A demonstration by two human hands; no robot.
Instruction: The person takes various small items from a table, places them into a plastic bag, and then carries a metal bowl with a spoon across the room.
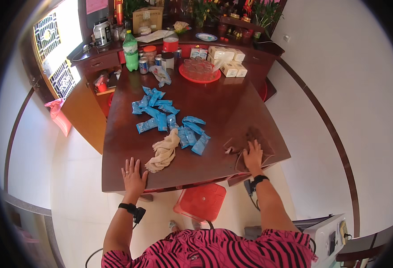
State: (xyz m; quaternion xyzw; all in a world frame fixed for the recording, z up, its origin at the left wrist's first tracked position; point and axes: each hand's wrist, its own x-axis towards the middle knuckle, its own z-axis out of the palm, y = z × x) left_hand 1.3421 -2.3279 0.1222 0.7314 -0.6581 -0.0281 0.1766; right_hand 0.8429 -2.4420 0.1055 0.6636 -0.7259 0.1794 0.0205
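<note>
My left hand (133, 179) lies palm down near the front left corner of the dark wooden table (223, 104), fingers spread, a ring on one of them. It holds nothing. Just right of it is a crumpled beige cloth (164, 150). My right hand (254, 156) rests flat on a thin dark brown cloth (264, 150) near the front right corner, fingers extended and thumb apart. The cloth is spread out with folded edges. Several blue plastic packets (162, 121) lie in a loose group at the table's middle left, some touching the beige cloth.
Toward the back stand a green plastic bottle (130, 52), drink cans (143, 65), a crumpled plastic bag (160, 75), a red tray (199, 79) of clear cups and tissue packs (229, 69). A red stool (201, 201) is below the front edge. A cabinet door (84, 114) hangs open at left.
</note>
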